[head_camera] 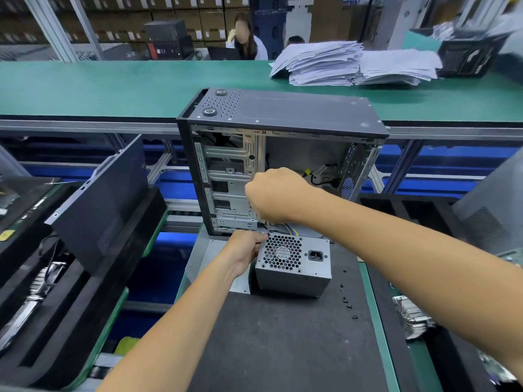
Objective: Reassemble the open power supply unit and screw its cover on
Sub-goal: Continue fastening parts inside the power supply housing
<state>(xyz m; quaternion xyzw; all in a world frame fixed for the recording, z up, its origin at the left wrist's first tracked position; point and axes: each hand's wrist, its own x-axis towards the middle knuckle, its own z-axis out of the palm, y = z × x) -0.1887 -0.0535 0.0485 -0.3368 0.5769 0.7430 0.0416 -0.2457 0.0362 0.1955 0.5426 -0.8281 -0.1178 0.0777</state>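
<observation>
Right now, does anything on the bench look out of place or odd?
Yes: several small black screws lie scattered loose on the dark mat, to the right of the power supply unit. They are in no tray, so they could roll away or be lost.

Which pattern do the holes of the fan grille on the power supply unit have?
Honeycomb of hexagonal holes in the fan grille, head view.

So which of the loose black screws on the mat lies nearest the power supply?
The topmost screw, level with the power supply face's lower edge; the others trail toward the camera.
</observation>
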